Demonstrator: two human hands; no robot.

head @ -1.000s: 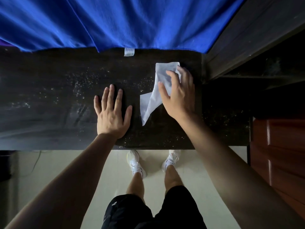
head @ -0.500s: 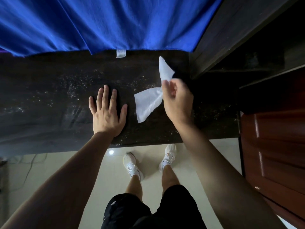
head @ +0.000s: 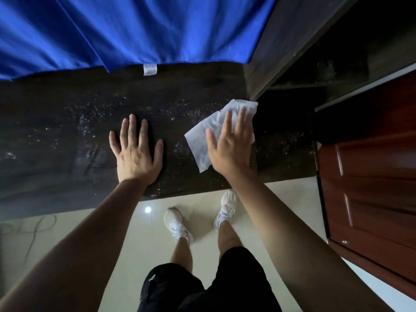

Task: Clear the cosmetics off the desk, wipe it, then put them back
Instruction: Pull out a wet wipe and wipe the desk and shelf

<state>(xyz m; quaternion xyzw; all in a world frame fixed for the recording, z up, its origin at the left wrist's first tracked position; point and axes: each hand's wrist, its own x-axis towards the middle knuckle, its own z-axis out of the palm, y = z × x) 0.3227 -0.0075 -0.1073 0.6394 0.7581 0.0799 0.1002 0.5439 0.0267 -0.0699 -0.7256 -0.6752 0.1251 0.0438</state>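
black shorts [head: 202,289], white sneakers [head: 177,224]

The right hand [head: 229,145] has flattened the lifted wipe [head: 203,143] onto the desk [head: 56,131].

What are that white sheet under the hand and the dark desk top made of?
The white sheet is probably a thin nonwoven wipe or tissue: limp, creased, faintly textured. The desk top seems dark wood or laminate, with streaky grain; its glinting specks may be droplets or dust.

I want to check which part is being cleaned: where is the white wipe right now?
In the head view the white wipe lies flat on the dark desk toward its right end, under the right hand and near the dark cabinet.
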